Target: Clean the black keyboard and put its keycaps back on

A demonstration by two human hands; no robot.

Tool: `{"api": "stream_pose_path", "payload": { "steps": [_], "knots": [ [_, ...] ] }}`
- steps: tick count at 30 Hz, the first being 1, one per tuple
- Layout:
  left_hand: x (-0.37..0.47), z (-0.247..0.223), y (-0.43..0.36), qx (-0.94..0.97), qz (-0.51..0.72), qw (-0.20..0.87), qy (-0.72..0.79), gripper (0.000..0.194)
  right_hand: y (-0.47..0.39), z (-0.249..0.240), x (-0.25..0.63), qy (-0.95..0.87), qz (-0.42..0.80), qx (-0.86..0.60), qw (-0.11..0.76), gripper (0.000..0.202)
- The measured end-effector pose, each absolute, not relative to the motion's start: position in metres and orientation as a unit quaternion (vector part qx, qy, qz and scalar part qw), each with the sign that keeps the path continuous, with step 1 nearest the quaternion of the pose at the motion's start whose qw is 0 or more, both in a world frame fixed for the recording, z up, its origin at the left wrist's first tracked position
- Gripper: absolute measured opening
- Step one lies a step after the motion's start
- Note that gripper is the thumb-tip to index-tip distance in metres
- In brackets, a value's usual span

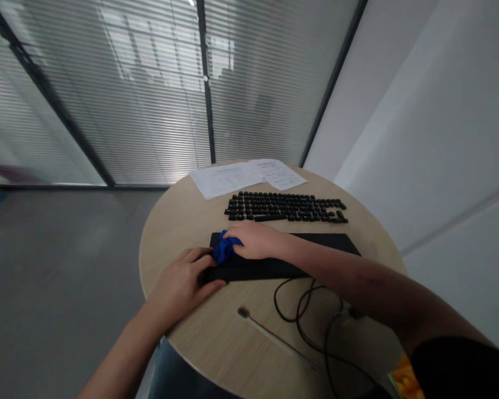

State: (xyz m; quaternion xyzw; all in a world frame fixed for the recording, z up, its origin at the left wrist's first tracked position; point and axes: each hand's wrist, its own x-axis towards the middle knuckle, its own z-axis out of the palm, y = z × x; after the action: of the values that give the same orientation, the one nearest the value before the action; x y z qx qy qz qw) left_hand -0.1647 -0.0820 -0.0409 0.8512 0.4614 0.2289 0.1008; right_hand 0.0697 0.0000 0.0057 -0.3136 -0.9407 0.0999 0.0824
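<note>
A flat black keyboard base [253, 269] lies on the round table in front of me. My left hand [187, 280] grips its left end, thumb along the near edge and fingers over the far side. A crumpled blue cloth [223, 250] is bunched in my right hand [255, 239], which presses it on the base's left part. My right forearm crosses over the base and hides some of its right half. Behind the base, loose black keycaps [270, 206] are laid out in keyboard rows.
Printed papers [233, 178] lie at the far edge of the table [170, 221]. A thin brush [274, 338] with a dark tip rests near me, beside a looped black cable [301, 316]. An orange packet [405, 377] shows at the lower right, partly covered by my sleeve.
</note>
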Motion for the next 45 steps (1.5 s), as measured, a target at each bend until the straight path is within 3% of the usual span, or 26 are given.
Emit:
{"api": "stream_pose_path", "payload": {
  "steps": [17, 24, 31, 37, 45],
  "knots": [
    [-0.165, -0.047, -0.074, 0.849, 0.206, 0.061, 0.483, 0.052, -0.031, -0.014, 0.363, -0.837, 0.085, -0.540, 0.027, 0.044],
    [-0.165, -0.047, -0.073, 0.850, 0.212, 0.059, 0.479, 0.052, -0.060, 0.001, 0.399, -0.825, 0.134, -0.549, 0.004, 0.048],
    [-0.163, -0.044, -0.079, 0.852, 0.207, 0.067, 0.476, 0.045, -0.076, 0.010, 0.380, -0.846, 0.205, -0.492, 0.000, 0.041],
    [-0.159, -0.043, -0.084, 0.847, 0.209, 0.086, 0.480, 0.039, -0.047, -0.001, 0.279, -0.900, 0.216, -0.377, 0.047, 0.041],
    [-0.159, -0.048, -0.088, 0.818, 0.244, 0.129, 0.505, 0.102, -0.027, 0.019, 0.102, -0.963, 0.149, -0.221, 0.027, 0.035]
  ]
}}
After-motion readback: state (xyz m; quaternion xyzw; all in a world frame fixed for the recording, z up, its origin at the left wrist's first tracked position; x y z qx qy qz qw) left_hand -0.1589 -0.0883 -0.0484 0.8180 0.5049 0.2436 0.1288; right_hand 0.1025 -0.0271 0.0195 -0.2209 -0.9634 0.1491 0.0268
